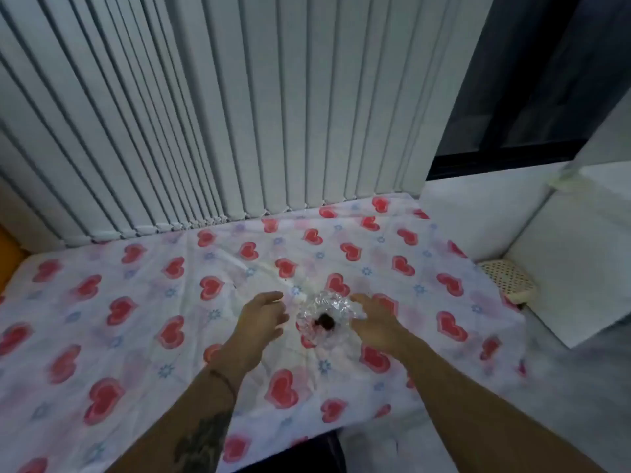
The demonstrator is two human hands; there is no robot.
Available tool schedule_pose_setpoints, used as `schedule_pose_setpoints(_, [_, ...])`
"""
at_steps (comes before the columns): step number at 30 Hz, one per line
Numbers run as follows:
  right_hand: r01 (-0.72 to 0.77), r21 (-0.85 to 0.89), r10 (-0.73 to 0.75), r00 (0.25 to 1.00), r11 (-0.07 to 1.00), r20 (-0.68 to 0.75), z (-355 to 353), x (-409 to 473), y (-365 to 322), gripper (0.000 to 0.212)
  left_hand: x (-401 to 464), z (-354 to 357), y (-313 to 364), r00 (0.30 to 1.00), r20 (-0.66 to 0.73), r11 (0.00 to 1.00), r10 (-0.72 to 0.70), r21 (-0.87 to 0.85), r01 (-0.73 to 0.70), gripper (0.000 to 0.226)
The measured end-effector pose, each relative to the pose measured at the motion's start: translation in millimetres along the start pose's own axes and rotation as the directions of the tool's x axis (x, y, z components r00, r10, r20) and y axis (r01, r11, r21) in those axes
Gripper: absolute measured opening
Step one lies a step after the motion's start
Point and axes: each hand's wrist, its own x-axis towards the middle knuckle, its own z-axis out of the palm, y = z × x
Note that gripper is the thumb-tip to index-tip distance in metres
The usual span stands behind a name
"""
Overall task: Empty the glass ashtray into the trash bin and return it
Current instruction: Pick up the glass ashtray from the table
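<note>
A clear cut-glass ashtray (324,317) with dark debris in its middle sits on the table covered by a white cloth with red hearts (136,336). My left hand (261,320) hovers just left of the ashtray, fingers apart, holding nothing. My right hand (372,322) is at the ashtray's right rim with fingers spread; whether it touches the glass is unclear. A pale woven-pattern bin (508,279) stands on the floor past the table's right edge, partly hidden by the cloth.
White vertical blinds (239,114) hang right behind the table. A white wall or cabinet (563,268) rises at the right beside the bin, with a dark window above. Something orange (8,257) shows at the far left edge.
</note>
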Motion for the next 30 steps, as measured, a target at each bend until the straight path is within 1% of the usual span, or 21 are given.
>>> schedule_pose_setpoints(2, [0.010,0.054,-0.009,1.000,0.998,-0.016,5.0,11.3,8.1,0.053,8.2,15.4,-12.1,0.999,-0.042,1.000,-0.001,0.008,0.002,0.037])
schedule_pose_setpoints(5, [0.048,0.058,-0.046,0.998,0.997,-0.038,20.3,25.0,18.0,0.053,17.1,34.6,-37.1,0.995,-0.089,0.997,0.045,0.062,-0.040,0.045])
schedule_pose_setpoints(7, [0.061,0.048,-0.058,0.997,0.997,-0.058,28.0,30.9,21.9,0.055,26.4,44.6,-45.1,0.988,-0.127,0.989,0.085,0.129,-0.069,0.047])
schedule_pose_setpoints(9, [0.080,-0.002,-0.080,0.994,0.997,-0.078,34.7,34.9,27.2,0.054,30.7,54.2,-47.2,0.988,-0.120,0.984,0.099,0.163,-0.078,0.045])
schedule_pose_setpoints(12, [0.093,-0.072,-0.099,0.991,0.993,-0.086,43.1,39.5,31.8,0.051,36.4,66.8,-47.8,0.983,-0.098,0.970,0.158,0.200,-0.136,0.031])
schedule_pose_setpoints(13, [0.102,-0.101,-0.112,0.989,0.990,-0.095,45.2,41.0,33.2,0.050,39.5,69.8,-48.8,0.980,-0.102,0.964,0.168,0.227,-0.141,0.030])
schedule_pose_setpoints(16, [0.132,-0.162,-0.153,0.980,0.978,-0.125,49.4,45.0,37.2,0.052,45.6,77.3,-50.2,0.982,-0.126,0.954,0.140,0.282,-0.100,0.037])
schedule_pose_setpoints(19, [0.131,-0.170,-0.158,0.976,0.977,-0.152,53.1,47.2,37.2,0.055,50.9,82.9,-54.9,0.974,-0.180,0.930,0.138,0.361,-0.066,0.047])
schedule_pose_setpoints(21, [0.123,-0.130,-0.145,0.974,0.984,-0.174,55.7,45.7,33.1,0.056,49.8,84.0,-53.4,0.965,-0.212,0.925,0.154,0.374,-0.065,0.047])
schedule_pose_setpoints(25, [0.138,-0.049,-0.145,0.972,0.989,-0.185,60.3,34.6,29.1,0.055,37.0,77.4,-52.0,0.951,-0.218,0.895,0.220,0.433,-0.107,0.048])
schedule_pose_setpoints(27, [0.148,0.025,-0.140,0.970,0.989,-0.199,61.9,23.8,24.0,0.054,28.2,71.7,-53.7,0.943,-0.228,0.887,0.241,0.447,-0.119,0.052])
schedule_pose_setpoints(29, [0.164,0.109,-0.136,0.965,0.980,-0.223,64.2,12.0,15.9,0.058,20.0,65.5,-55.5,0.941,-0.231,0.884,0.246,0.452,-0.120,0.055])
schedule_pose_setpoints(30, [0.168,0.133,-0.134,0.963,0.977,-0.233,66.4,6.9,12.7,0.056,16.2,61.3,-56.8,0.941,-0.228,0.881,0.248,0.457,-0.122,0.056])
